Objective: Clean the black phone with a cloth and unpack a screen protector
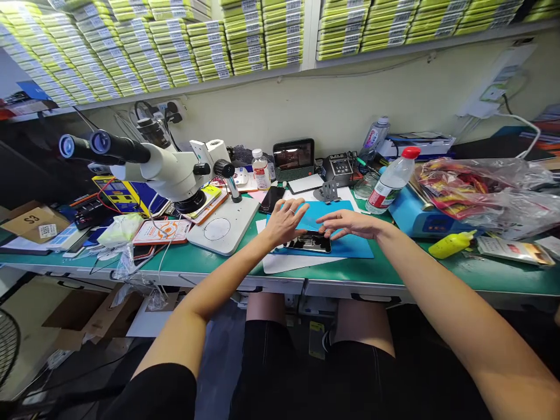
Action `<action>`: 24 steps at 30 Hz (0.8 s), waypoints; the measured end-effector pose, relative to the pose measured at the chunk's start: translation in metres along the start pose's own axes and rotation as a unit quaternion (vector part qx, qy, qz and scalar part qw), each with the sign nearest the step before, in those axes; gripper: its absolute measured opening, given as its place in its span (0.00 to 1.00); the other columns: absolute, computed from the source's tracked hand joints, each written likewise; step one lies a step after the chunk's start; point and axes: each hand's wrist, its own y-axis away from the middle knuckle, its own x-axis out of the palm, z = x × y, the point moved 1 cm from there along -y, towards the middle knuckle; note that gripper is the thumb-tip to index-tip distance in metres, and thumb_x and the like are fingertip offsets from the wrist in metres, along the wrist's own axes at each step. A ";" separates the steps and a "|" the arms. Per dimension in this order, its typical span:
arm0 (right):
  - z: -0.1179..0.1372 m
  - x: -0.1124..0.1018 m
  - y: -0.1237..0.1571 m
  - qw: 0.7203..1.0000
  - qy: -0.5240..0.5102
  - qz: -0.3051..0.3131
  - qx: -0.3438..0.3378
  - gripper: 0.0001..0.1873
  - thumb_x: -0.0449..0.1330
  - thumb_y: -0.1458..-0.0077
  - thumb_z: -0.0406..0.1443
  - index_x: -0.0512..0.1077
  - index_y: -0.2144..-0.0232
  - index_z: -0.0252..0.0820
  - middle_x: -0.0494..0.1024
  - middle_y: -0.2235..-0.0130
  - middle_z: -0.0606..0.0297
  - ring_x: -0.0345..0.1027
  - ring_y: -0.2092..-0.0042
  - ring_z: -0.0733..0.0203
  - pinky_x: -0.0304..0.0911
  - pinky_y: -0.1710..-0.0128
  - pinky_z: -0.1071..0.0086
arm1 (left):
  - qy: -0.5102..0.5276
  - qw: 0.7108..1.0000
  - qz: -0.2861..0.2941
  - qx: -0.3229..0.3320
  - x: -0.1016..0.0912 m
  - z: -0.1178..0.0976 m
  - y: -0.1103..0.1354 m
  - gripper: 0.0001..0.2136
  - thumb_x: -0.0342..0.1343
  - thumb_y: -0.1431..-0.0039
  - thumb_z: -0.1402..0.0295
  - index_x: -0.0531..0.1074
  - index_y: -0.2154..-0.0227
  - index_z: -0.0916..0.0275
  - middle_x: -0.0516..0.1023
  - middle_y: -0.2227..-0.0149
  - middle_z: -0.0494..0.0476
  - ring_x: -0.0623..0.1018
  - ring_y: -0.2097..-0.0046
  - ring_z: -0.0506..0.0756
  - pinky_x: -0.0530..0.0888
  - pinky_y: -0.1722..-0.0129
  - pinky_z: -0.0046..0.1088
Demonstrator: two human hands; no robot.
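Observation:
An opened smartphone point(310, 242) lies on a blue mat point(356, 248), its inner parts partly showing. My left hand point(286, 221) is over the phone's left end, fingers stretched and apart, with nothing visible in it. From the right, my right hand point(347, 224) reaches over the phone's other end; its fingers are spread, and no held object shows. Whether the fingertips touch the phone cannot be made out. Behind my left hand rests a dark phone point(272, 200). A white sheet point(297, 266) sticks out under the mat's front edge.
On the left stands a microscope point(175, 175) with a pale base point(231, 227). A red-capped bottle point(391, 181), a blue device point(420, 216) and plastic bags point(490, 186) crowd the right. Behind are a small screen point(294, 157) and a small bottle point(261, 169). Yellow packs point(245, 41) fill the shelf above.

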 end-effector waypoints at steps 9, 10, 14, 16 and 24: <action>-0.041 0.028 0.014 0.927 0.262 -0.216 -0.160 0.36 0.62 0.46 0.49 0.64 0.37 0.46 0.73 0.40 0.53 0.65 0.39 0.40 0.64 0.42 0.44 | 0.224 0.973 0.006 -0.052 0.002 0.037 0.047 0.37 0.64 0.46 0.49 0.60 0.39 0.60 0.69 0.41 0.65 0.69 0.41 0.63 0.69 0.42 0.40; -0.046 0.034 0.013 0.925 0.259 -0.221 -0.172 0.36 0.62 0.45 0.49 0.63 0.36 0.47 0.72 0.40 0.53 0.65 0.39 0.41 0.65 0.42 0.44 | 0.242 0.968 0.016 -0.060 0.009 0.037 0.051 0.36 0.64 0.46 0.50 0.61 0.39 0.59 0.70 0.42 0.65 0.70 0.42 0.62 0.70 0.43 0.40; -0.054 0.049 0.010 0.921 0.240 -0.242 -0.189 0.38 0.61 0.43 0.48 0.57 0.33 0.51 0.74 0.43 0.56 0.66 0.40 0.43 0.67 0.43 0.45 | 0.276 0.958 0.034 -0.076 0.024 0.032 0.061 0.34 0.67 0.47 0.52 0.64 0.41 0.59 0.71 0.43 0.64 0.71 0.42 0.63 0.70 0.42 0.41; -0.055 0.053 0.009 0.919 0.243 -0.245 -0.188 0.38 0.61 0.43 0.48 0.56 0.33 0.52 0.74 0.43 0.56 0.67 0.40 0.43 0.67 0.44 0.45 | 0.282 0.955 0.038 -0.085 0.026 0.030 0.063 0.36 0.68 0.49 0.53 0.63 0.40 0.59 0.70 0.41 0.65 0.70 0.40 0.63 0.69 0.41 0.41; -0.057 0.061 0.008 0.914 0.275 -0.236 -0.182 0.40 0.60 0.43 0.50 0.54 0.32 0.50 0.73 0.42 0.54 0.66 0.41 0.42 0.67 0.45 0.45 | 0.267 0.959 0.053 -0.078 0.034 0.032 0.064 0.32 0.65 0.44 0.55 0.63 0.40 0.59 0.71 0.42 0.63 0.72 0.42 0.63 0.69 0.41 0.42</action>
